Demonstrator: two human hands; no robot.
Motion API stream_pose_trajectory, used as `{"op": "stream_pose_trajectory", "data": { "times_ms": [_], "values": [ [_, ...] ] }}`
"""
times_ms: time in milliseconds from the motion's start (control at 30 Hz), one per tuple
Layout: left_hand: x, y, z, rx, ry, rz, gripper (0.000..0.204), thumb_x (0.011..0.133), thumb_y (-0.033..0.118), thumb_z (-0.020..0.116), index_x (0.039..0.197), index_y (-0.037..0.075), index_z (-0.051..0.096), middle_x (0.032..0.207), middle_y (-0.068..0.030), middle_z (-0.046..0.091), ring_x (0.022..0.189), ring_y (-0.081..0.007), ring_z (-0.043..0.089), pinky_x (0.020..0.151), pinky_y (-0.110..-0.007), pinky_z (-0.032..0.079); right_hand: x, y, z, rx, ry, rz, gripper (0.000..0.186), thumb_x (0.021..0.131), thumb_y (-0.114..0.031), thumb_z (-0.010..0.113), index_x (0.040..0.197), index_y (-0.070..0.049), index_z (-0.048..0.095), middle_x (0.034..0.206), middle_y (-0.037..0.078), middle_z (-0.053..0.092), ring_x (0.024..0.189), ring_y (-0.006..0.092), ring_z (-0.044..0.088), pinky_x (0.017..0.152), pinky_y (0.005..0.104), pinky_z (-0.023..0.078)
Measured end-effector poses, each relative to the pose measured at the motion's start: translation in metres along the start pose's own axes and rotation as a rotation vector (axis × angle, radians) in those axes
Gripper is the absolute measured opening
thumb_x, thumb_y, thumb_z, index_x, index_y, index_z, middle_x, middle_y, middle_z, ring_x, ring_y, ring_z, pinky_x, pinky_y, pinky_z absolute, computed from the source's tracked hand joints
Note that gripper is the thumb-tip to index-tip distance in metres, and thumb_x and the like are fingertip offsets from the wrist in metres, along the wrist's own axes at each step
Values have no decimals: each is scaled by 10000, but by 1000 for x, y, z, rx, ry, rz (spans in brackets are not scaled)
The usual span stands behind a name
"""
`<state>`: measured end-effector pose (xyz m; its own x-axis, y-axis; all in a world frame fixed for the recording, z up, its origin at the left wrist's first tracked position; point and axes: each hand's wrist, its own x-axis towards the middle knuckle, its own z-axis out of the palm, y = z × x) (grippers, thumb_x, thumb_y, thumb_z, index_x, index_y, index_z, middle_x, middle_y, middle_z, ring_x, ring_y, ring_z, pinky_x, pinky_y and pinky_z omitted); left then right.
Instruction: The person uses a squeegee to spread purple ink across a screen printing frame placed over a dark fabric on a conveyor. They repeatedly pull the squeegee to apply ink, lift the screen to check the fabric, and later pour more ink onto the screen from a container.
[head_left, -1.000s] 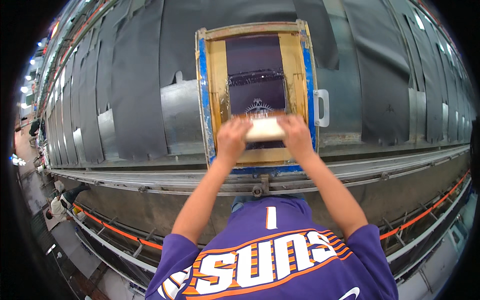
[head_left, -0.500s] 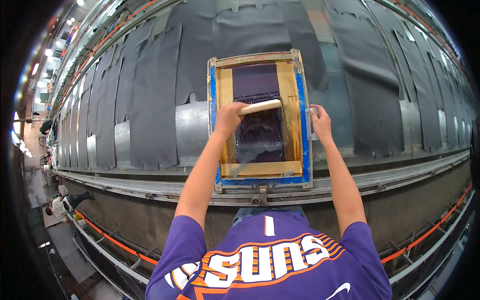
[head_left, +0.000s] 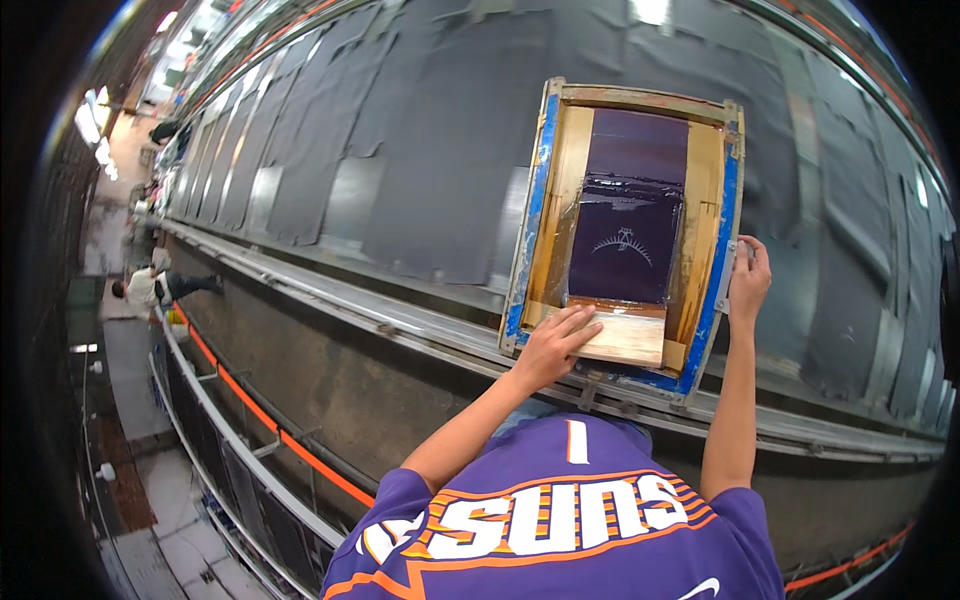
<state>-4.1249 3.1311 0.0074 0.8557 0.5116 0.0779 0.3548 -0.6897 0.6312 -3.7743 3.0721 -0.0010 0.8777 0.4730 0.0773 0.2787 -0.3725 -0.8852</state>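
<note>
At nine o'clock I make out another person (head_left: pixel 148 290) in a pale top and dark trousers; at eight an orange rail (head_left: pixel 280 435) runs alongside a silver railing (head_left: pixel 238 446), and bright lights (head_left: pixel 92 120) glare at ten

Squeegee (head_left: pixel 628 338) on frame (head_left: pixel 728 200), sheets (head_left: pixel 430 180) left and right

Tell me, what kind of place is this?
It looks like a printing workshop: there's a blue-edged frame with a pale wooden scraper at its near end, and a long metal table partly covered with dark sheets.
</note>
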Motion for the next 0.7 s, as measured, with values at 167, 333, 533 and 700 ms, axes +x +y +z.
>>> {"op": "stream_pose_trajectory", "data": {
  "times_ms": [167,333,533,700],
  "values": [
    [8,15,-18,109,-2,-54,669,680,-48,686,1317,150,637,1422,-103,562,1305,-337,527,1103,-442,441,-5,15,4,153,-58,41,208,1006,-228,598,1084,-50,674,698,36,606,615,90,511,586,294,432],
    [21,22,-31,112,-4,-53,602,684,-20,714,1266,124,657,1277,-82,651,1176,-313,600,999,-435,494,-10,21,2,207,-72,90,207,1020,-212,578,1069,-30,663,624,-2,504,560,85,426,530,308,362],
    [26,22,-30,172,41,-44,570,675,-58,668,1221,105,681,1225,-76,679,1136,-303,622,965,-416,509,-4,13,-3,20,-65,80,214,1018,-230,580,1072,-43,668,695,47,556,589,99,455,557,312,395],
    [48,12,-30,54,32,-91,558,652,-61,658,1175,126,710,1212,-44,692,1138,-261,626,946,-401,513,-4,8,-1,-113,-41,56,239,1017,-266,566,1112,-69,663,816,170,661,693,222,616,676,384,483]
  ]
}}
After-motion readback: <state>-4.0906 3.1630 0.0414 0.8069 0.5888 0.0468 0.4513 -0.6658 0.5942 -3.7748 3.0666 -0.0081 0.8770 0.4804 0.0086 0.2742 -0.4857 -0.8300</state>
